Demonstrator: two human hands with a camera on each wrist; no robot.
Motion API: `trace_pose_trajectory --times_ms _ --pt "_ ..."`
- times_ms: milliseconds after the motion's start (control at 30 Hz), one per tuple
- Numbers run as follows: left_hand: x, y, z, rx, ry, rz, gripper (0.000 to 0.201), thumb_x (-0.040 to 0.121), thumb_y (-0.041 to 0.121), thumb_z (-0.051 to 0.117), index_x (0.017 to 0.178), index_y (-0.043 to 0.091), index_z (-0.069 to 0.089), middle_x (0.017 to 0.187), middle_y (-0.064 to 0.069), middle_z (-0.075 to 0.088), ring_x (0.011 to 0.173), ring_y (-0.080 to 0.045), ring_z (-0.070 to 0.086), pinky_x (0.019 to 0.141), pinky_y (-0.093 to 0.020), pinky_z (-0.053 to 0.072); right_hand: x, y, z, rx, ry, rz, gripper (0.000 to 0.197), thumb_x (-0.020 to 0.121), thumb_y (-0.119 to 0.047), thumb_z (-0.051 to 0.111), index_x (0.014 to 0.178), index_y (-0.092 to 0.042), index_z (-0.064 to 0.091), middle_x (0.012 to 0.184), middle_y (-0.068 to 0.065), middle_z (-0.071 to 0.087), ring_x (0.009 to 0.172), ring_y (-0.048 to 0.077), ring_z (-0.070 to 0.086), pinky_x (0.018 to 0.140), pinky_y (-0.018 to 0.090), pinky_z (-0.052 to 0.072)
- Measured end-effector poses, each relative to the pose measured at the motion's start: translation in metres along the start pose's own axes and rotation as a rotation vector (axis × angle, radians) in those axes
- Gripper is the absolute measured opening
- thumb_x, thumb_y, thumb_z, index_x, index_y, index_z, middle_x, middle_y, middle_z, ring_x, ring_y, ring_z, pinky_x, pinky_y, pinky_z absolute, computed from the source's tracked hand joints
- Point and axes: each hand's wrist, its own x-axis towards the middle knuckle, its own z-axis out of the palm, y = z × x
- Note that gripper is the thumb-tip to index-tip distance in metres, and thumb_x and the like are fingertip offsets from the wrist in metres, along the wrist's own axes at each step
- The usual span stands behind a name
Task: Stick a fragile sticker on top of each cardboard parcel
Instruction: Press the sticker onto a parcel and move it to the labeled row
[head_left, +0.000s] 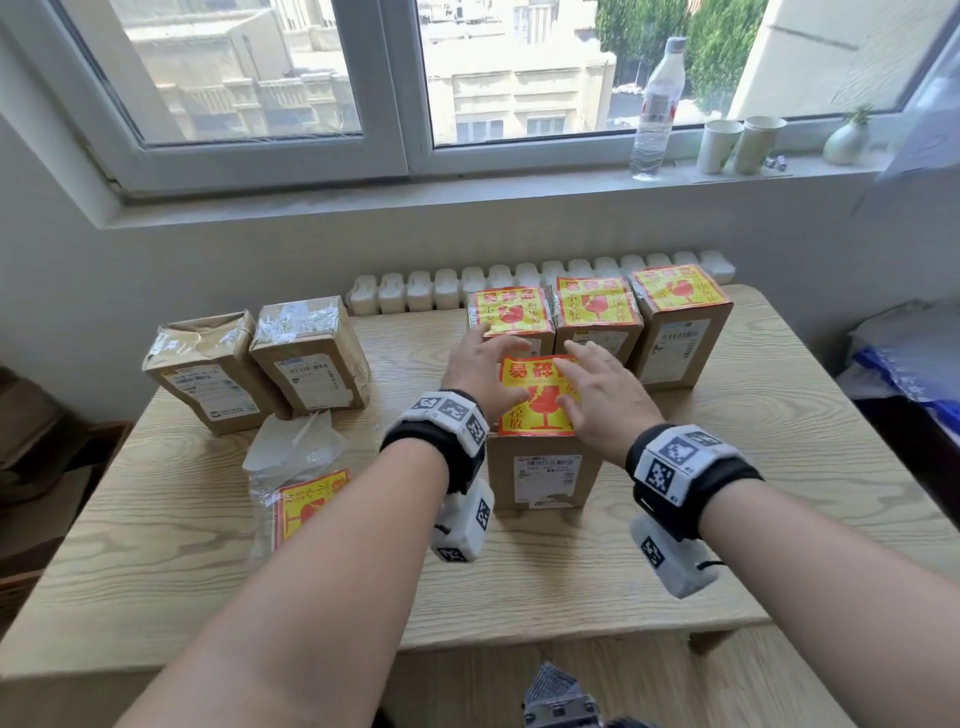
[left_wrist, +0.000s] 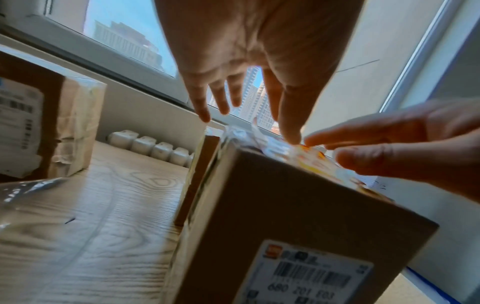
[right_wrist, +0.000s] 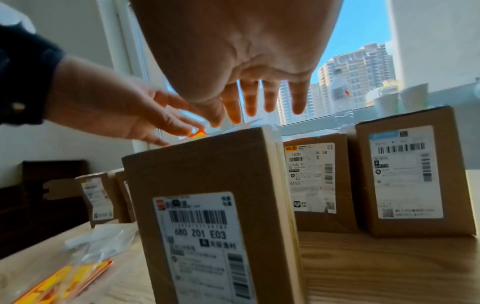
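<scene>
A cardboard parcel stands upright near the table's middle with a yellow and red fragile sticker on its top. Both hands lie flat over that sticker with straight fingers: my left hand on its left side, my right hand on its right. In the wrist views the parcel shows its shipping label, and the fingertips touch the sticker's edge. Three stickered parcels stand behind it. Two parcels without stickers stand at the left.
A clear plastic bag of spare stickers lies at the front left with crumpled backing paper. The wooden table ends close to my body. A bottle, two paper cups and a small vase stand on the windowsill.
</scene>
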Motion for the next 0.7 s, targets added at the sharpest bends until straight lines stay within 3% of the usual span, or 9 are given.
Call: trace_pose_trajectory --times_ms 100,167,233,333,400,500,633,700 --pt "0.002 0.003 0.005 0.013 0.031 0.035 0.043 0.073 0.030 0.079 0.112 0.034 0.062 0.156 0.000 0.025 0.145 -0.021 0.021 0.115 -0.040 0.024 0.004 0.001 0.006 -0.014 -0.130 0.003 0.056 0.101 -0.035 0.035 0.153 -0.024 0.016 0.163 -0.003 0.001 0.150 0.017 -0.003 0.121 0.046 0.009" --pt "0.002 0.000 0.009 0.061 -0.082 0.019 0.045 0.078 0.037 0.075 0.121 0.040 0.061 0.160 0.001 0.017 0.147 -0.022 0.017 0.117 -0.043 0.021 0.004 0.002 0.008 0.000 -0.176 0.015 0.058 0.102 -0.038 0.029 0.154 -0.025 0.008 0.163 -0.006 -0.003 0.149 0.016 -0.007 0.121 0.048 0.007" --pt "0.004 -0.007 0.008 0.084 -0.199 -0.018 0.060 0.084 0.044 0.068 0.139 0.044 0.044 0.162 0.000 0.010 0.147 -0.024 0.018 0.116 -0.044 0.026 0.005 0.005 0.010 -0.008 -0.187 0.024 0.060 0.101 -0.043 0.027 0.154 -0.025 0.004 0.162 -0.008 -0.006 0.149 0.015 -0.007 0.121 0.049 0.007" --pt "0.006 -0.014 0.004 0.082 -0.289 -0.043 0.072 0.087 0.047 0.062 0.148 0.043 0.025 0.162 -0.003 0.012 0.145 -0.025 0.024 0.112 -0.044 0.033 0.007 0.013 0.012 0.021 -0.189 0.090 0.068 0.098 -0.052 0.030 0.154 -0.026 0.002 0.162 -0.009 -0.004 0.150 0.015 -0.002 0.120 0.050 0.011" --pt "0.006 -0.017 0.001 0.054 -0.314 -0.045 0.073 0.089 0.044 0.061 0.151 0.039 0.021 0.158 -0.005 0.023 0.141 -0.024 0.033 0.110 -0.042 0.036 0.007 0.019 0.010 0.076 -0.167 0.132 0.072 0.096 -0.057 0.033 0.153 -0.026 0.003 0.162 -0.007 0.004 0.149 0.016 0.008 0.118 0.050 0.018" --pt "0.006 -0.026 -0.003 -0.105 -0.308 -0.117 0.069 0.091 0.040 0.059 0.151 0.033 0.025 0.146 -0.004 0.046 0.127 -0.023 0.051 0.101 -0.040 0.046 0.004 0.027 0.006 0.166 -0.215 0.225 0.075 0.093 -0.062 0.034 0.153 -0.026 0.004 0.156 0.000 0.029 0.138 0.020 0.037 0.107 0.045 0.037" --pt "0.004 -0.031 -0.007 -0.332 -0.341 -0.287 0.044 0.097 0.037 0.050 0.138 0.023 0.049 0.125 -0.006 0.062 0.106 -0.026 0.065 0.087 -0.043 0.057 -0.001 0.029 0.008 0.330 -0.298 0.381 0.081 0.090 -0.071 0.025 0.153 -0.022 0.009 0.140 0.011 0.051 0.115 0.030 0.059 0.091 0.044 0.051" --pt "0.003 -0.029 -0.006 -0.409 -0.335 -0.350 0.038 0.098 0.036 0.049 0.129 0.014 0.056 0.121 -0.009 0.065 0.104 -0.028 0.066 0.084 -0.044 0.058 -0.001 0.023 0.009 0.433 -0.294 0.388 0.072 0.092 -0.067 0.029 0.147 -0.021 0.024 0.123 0.008 0.058 0.095 0.027 0.065 0.072 0.041 0.059"
